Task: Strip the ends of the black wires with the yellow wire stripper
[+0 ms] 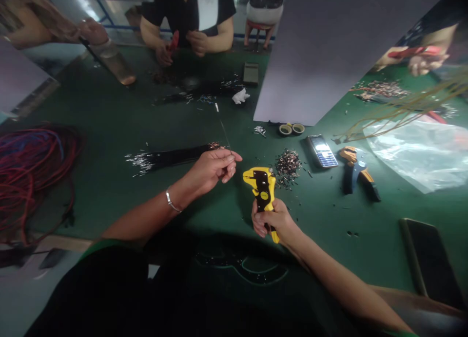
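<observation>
Left hand (pixel 215 167) pinches a thin wire (pixel 224 128) between thumb and forefinger, the other fingers curled in; the wire slants up and away over a green table (pixel 321 217), ending in a pale tip. Right hand (pixel 272 217) wraps around the handles of a yellow-and-black wire stripper (pixel 263 186), whose head stands just beside the left fingertips, a strip of green between them. Tabletop runs from the stripper toward the wearer's body, and rightward to a large dark phone (pixel 431 261) near the front edge. Just behind the left hand lies a bundle of black wires (pixel 173 157) with silvery ends. Close at the stripper's right side is a heap of snippets (pixel 288 164); farther right come a keypad phone (pixel 321 151), blue-and-orange pliers (pixel 355 171) and a clear plastic bag (pixel 420 154). Beyond the heap, two small rolls of tape (pixel 285 129) sit by the lower edge of a tall grey panel (pixel 310 54). Red cables (pixel 32 171) spread at far left. Across the table, a co-worker's hand (pixel 163 53) holds a red tool (pixel 174 41).
</observation>
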A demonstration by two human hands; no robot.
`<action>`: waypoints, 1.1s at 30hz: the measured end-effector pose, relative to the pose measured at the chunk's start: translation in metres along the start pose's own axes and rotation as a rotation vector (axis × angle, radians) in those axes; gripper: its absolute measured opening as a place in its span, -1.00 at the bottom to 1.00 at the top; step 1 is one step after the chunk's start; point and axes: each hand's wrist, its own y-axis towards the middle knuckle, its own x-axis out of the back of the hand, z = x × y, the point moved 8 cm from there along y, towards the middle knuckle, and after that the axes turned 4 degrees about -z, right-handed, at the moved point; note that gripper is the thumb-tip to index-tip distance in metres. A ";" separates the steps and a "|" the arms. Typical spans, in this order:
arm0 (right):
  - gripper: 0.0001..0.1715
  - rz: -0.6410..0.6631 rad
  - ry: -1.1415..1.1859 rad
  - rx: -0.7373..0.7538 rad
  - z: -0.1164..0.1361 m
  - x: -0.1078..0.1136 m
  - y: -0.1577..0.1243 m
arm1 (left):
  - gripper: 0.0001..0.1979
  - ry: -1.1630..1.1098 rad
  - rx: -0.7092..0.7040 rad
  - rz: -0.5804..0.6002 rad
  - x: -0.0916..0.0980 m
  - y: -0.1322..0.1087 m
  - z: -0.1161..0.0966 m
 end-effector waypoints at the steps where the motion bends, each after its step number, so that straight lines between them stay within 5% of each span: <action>1: -0.86 0.010 0.008 0.002 0.001 0.000 0.000 | -0.90 0.000 -0.009 -0.013 0.002 0.001 -0.002; 17: -0.78 0.076 -0.067 0.173 0.012 0.002 0.003 | -0.90 -0.018 -0.069 -0.012 0.001 -0.004 -0.013; 33: -0.68 0.343 0.035 0.064 0.002 -0.019 0.000 | -0.88 -0.042 -0.111 0.045 -0.006 -0.007 -0.016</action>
